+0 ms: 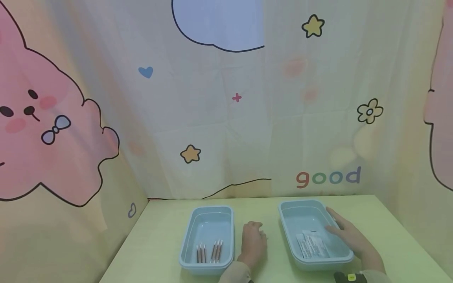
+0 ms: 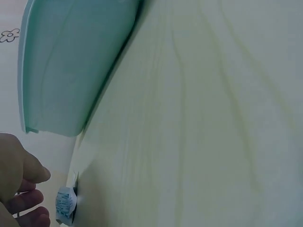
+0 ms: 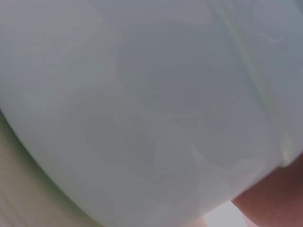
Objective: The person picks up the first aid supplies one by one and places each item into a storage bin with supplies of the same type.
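Observation:
My left hand (image 1: 254,241) is low over the table between two light blue trays, its fingers loosely curled with nothing visible in them. Near those fingers, a small white packet with blue print (image 2: 66,205) sits on the table in the left wrist view. My right hand (image 1: 352,236) grips the right-hand rim of the right tray (image 1: 298,257), thumb over the edge. Inside that tray lie several flat clear-and-white packets (image 1: 313,244). The left tray (image 1: 207,269) has several cotton swabs with brown sticks (image 1: 216,251) in two groups. In the right wrist view the right tray's wall (image 3: 142,104) fills most of the picture.
Both trays stand on a pale yellow-green table (image 1: 148,243). Behind it hangs a printed curtain (image 1: 226,118) with stars, a flower and the word "good". More printed cloth closes off the left and right sides.

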Demonstrator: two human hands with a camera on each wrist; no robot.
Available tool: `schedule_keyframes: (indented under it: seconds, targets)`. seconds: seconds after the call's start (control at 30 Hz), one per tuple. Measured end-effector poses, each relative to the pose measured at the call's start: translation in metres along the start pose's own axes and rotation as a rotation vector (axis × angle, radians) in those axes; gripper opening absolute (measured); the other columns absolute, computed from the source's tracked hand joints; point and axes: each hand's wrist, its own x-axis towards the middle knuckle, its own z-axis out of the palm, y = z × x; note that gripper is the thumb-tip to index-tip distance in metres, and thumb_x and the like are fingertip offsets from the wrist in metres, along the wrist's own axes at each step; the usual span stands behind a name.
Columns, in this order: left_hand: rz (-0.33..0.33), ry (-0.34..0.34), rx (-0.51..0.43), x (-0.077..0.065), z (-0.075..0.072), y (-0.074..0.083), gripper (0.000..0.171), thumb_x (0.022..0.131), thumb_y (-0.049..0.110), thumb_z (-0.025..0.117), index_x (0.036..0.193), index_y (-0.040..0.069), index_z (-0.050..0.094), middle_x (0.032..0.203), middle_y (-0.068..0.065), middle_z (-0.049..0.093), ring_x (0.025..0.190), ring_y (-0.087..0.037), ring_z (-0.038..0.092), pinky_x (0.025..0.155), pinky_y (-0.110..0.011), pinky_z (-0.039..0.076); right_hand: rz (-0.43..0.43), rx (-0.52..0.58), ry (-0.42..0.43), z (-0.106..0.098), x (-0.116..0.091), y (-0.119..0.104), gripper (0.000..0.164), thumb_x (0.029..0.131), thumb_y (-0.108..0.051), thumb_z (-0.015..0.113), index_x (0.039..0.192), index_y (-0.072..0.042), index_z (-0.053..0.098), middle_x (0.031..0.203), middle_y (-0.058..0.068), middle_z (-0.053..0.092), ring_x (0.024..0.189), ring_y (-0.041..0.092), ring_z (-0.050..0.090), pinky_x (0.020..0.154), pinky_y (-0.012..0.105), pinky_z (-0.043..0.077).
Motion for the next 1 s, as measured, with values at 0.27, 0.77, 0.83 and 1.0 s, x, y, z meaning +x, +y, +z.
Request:
schedule_keyframes:
  seconds: [0.27,0.77,0.83,1.0]
  targets:
    - [-0.076,-0.039,0.033,0.0007,0.0014,-0.0046,0.033,0.075,0.001,0.071,0.108,0.004,0.069,0.103,-0.008,0.065,0.097,-0.024,0.059,0.088,-0.037,0.053,0.001,-0.003,0.001,0.0000,-0.0010,-0.0019,0.079,0.098,-0.040,0.052,0.157,-0.015,0.006,0.159,0.027,0.008,0.141,0.056,0.008,0.105,0.074,0.019]
    - [-0.072,-0.048,0.035,-0.0003,-0.0010,-0.0085,0.026,0.071,-0.005,0.071,0.096,0.002,0.073,0.083,-0.005,0.063,0.079,-0.018,0.058,0.074,-0.030,0.054,0.029,0.006,-0.004,0.0004,-0.0022,-0.0027,0.079,0.099,-0.040,0.051,0.157,-0.017,0.005,0.160,0.026,0.007,0.141,0.056,0.008,0.105,0.073,0.021]
    - [-0.068,-0.047,0.045,0.0000,-0.0010,-0.0091,0.025,0.071,-0.005,0.072,0.095,0.002,0.073,0.082,-0.004,0.062,0.077,-0.017,0.057,0.072,-0.029,0.054,0.029,0.009,-0.005,0.0003,-0.0014,-0.0021,0.079,0.099,-0.040,0.051,0.157,-0.017,0.005,0.160,0.026,0.007,0.142,0.056,0.008,0.105,0.073,0.020]
    - [-0.069,-0.060,0.045,0.0002,-0.0003,-0.0103,0.023,0.071,-0.006,0.071,0.093,0.003,0.074,0.080,-0.003,0.060,0.075,-0.016,0.057,0.070,-0.028,0.054,0.027,0.010,-0.006,-0.0002,-0.0004,-0.0016,0.079,0.098,-0.041,0.052,0.157,-0.017,0.005,0.160,0.025,0.007,0.142,0.056,0.007,0.104,0.074,0.019]
